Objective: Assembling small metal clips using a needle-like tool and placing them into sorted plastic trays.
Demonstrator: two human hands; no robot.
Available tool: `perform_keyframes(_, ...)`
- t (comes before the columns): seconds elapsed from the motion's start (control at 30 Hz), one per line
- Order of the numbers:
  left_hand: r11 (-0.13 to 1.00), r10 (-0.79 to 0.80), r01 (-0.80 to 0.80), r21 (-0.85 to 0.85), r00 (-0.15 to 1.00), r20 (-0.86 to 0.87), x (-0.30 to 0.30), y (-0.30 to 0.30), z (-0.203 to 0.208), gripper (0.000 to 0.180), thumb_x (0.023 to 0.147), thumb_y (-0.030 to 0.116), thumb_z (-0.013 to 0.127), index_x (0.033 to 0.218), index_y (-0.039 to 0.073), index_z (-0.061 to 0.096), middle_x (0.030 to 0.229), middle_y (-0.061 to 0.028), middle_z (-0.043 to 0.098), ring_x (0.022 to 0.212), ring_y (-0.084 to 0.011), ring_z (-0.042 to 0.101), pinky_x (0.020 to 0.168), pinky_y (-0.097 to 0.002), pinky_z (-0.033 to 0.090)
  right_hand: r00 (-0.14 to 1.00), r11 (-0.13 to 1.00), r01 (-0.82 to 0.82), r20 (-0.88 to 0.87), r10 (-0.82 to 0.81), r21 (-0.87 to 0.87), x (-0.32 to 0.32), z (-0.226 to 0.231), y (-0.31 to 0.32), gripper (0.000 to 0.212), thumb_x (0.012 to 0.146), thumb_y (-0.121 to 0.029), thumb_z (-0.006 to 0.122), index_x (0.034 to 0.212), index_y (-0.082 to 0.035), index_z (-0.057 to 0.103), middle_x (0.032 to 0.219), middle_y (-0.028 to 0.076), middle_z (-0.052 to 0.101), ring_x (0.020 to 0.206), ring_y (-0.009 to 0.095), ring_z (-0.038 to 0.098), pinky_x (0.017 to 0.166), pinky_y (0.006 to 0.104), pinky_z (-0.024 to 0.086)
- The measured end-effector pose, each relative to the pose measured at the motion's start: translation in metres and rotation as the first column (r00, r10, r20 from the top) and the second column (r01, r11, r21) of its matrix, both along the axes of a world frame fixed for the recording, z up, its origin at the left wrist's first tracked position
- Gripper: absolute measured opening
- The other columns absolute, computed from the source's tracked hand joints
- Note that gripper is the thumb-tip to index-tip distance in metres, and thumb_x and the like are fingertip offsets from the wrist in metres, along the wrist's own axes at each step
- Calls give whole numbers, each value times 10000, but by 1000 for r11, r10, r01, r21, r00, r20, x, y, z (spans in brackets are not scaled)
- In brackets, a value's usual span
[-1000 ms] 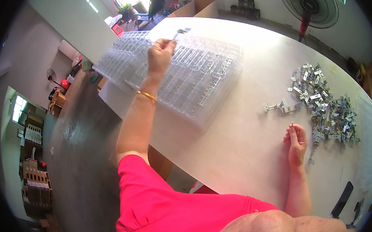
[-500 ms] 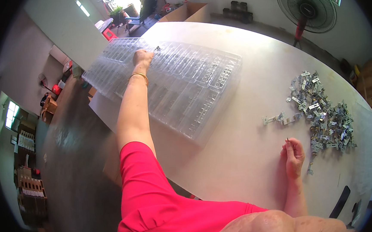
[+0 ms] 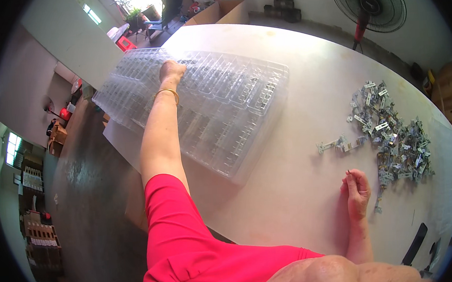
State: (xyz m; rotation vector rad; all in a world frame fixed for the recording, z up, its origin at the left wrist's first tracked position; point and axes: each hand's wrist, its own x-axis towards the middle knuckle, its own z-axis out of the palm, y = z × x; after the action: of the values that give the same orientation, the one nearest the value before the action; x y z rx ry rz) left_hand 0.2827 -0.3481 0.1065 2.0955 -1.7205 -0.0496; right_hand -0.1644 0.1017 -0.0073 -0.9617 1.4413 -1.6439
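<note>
My left hand [image 3: 172, 71] reaches to the far part of a clear plastic compartment tray [image 3: 222, 159]. Its fingers are closed over the compartments, and their tips are turned away, so what they hold is hidden. Small metal pieces [image 3: 268, 95] lie in rows in the tray's compartments. On the right, my right hand [image 3: 357, 193] rests on the table with thumb and fingers pinched. A tiny dark tip shows at the pinch, too small to name. Just beyond that hand lies a heap of small metal brackets [image 3: 402, 149], with a few loose brackets [image 3: 333, 144] at its left side.
The white table [image 3: 288, 205] has a rounded far edge. A black strip-like object [image 3: 414, 244] lies near its right front. Behind the table stand a pedestal fan [image 3: 368, 5] and an open cardboard box [image 3: 222, 13]. Stacked boxes [image 3: 41, 232] line the floor at left.
The dark metal piece that showed beside my left fingertips no longer stands out there. My left hand stays over the same tray area, and my right hand keeps its pinch. The view has shifted slightly.
</note>
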Motion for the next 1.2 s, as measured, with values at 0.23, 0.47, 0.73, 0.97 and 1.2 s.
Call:
perform_keyframes(0.23,992,-122,124,-7,985,118,15,-2,21,255,692,233,653,801,19,740,853,-215,721,853,-321,720,760,-419,537,999,998,-22,-29,24,52,0,-4,-4,122,973,-53,597,1077,-89,648,835,5,611,693,75,552,613,208,456)
perform_keyframes(0.47,817,-544,534,-220,839,14,-119,141,91,224,845,232,708,924,22,717,735,-89,708,685,-144,660,654,-300,502,998,999,-45,39,46,-24,2,1,-13,100,973,-75,613,1066,-83,647,815,-17,609,684,47,545,599,193,448)
perform_keyframes(0.73,374,-913,865,-335,407,32,-244,344,36,92,790,63,725,844,36,655,841,-120,625,842,-301,596,797,-397,442,992,994,-104,67,105,-24,-1,3,-9,85,976,-118,623,1048,-86,655,792,-20,611,664,46,542,587,201,460)
perform_keyframes(0.97,513,-843,840,-180,532,79,-308,284,-59,192,786,207,734,869,40,686,850,-116,638,857,-287,617,820,-410,464,984,992,-112,132,119,-60,-2,0,-7,85,968,-134,638,1033,-84,658,788,-16,619,663,50,553,587,207,471)
perform_keyframes(1.2,554,-831,831,49,549,89,-338,271,-79,232,783,238,687,905,41,683,958,-159,643,986,-328,591,883,-435,435,989,992,-121,87,123,-22,-4,5,-7,83,974,-138,628,1016,-78,666,780,-13,624,656,53,555,590,211,473)
